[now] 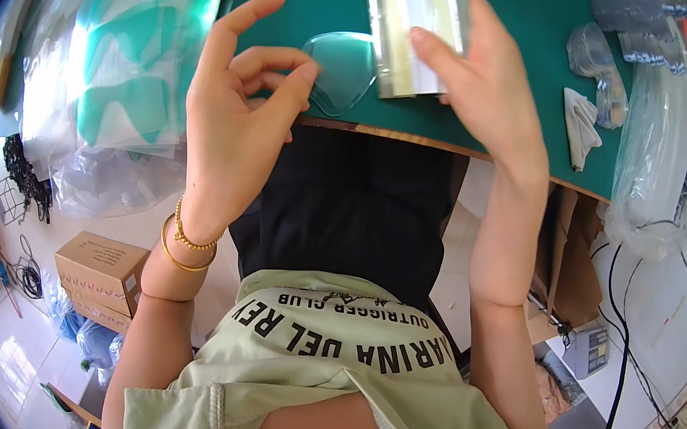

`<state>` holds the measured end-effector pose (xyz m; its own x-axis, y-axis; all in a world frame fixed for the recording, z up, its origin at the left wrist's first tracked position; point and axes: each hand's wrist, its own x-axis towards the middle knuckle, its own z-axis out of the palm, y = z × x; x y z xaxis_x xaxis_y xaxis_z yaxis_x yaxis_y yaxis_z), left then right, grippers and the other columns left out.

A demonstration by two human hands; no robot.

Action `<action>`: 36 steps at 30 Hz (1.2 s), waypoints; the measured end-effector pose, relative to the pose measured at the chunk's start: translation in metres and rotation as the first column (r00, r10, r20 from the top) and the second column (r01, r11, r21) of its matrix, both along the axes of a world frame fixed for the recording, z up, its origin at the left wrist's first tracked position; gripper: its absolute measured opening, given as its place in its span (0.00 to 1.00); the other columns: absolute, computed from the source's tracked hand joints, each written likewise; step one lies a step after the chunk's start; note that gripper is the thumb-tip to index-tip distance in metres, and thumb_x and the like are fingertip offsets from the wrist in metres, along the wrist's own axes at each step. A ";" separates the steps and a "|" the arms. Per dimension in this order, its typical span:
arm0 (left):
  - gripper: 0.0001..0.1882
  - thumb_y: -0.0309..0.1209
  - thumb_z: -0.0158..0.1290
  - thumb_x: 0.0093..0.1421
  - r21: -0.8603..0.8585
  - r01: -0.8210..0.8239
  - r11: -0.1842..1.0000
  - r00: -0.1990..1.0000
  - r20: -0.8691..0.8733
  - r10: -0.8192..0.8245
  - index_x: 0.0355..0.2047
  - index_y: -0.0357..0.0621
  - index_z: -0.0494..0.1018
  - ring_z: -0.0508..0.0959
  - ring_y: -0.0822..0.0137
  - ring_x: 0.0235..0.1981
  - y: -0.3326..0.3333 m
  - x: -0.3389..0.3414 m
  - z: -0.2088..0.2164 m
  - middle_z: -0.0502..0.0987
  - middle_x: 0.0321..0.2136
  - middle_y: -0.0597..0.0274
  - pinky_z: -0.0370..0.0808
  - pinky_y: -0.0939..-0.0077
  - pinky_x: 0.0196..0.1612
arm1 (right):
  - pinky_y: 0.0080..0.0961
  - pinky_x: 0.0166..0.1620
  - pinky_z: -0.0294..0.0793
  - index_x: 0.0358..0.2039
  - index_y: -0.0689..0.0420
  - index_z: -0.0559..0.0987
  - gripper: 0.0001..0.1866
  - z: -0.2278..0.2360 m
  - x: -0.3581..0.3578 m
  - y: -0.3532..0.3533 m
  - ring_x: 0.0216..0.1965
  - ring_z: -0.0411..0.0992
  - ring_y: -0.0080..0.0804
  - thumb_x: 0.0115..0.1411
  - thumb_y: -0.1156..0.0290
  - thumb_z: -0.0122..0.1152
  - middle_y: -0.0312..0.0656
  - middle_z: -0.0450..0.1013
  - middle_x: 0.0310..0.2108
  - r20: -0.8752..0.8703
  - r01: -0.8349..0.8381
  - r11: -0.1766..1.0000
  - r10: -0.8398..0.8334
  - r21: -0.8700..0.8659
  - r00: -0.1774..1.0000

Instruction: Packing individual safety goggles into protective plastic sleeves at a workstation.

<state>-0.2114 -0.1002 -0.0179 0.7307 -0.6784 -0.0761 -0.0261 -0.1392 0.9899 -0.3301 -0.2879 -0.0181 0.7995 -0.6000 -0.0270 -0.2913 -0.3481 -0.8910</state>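
In my right hand (485, 63) is a wide, shiny roll of clear film (398, 40). The thumb lies across its face and the fingers wrap behind its right side. A clear curved lens piece (341, 74) rests on the green tabletop, between the roll and my left hand (245, 110). The left index finger stretches up and away. Its thumb and a curled finger come together at the lens's left edge; whether something thin is pinched there is too small to make out. Gold bracelets circle that wrist.
Bagged clear lens sheets (124, 87) cover the table's left. On the right lie a clear plastic piece (600, 73), a white cloth (582, 124), and stacked lenses (639, 6) by a long plastic bag (658, 144). A cardboard box (101, 270) and black cables (619, 334) are below.
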 end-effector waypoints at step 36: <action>0.31 0.15 0.58 0.58 0.089 -0.060 0.994 0.990 0.137 0.047 0.62 0.39 0.66 0.70 0.87 0.23 -0.005 -0.007 -0.007 0.79 0.32 0.67 0.63 0.93 0.22 | 0.33 0.50 0.71 0.55 0.64 0.73 0.31 0.017 -0.041 -0.038 0.48 0.70 0.37 0.57 0.63 0.73 0.46 0.70 0.49 -0.146 0.090 0.484 -0.428 -0.870 0.892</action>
<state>-0.2189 -0.1051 -0.0248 0.7735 -0.6328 -0.0355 -0.1478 -0.2345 0.9608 -0.3715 -0.3260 -0.0006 0.6474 -0.6532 0.3928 -0.6859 -0.7240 -0.0735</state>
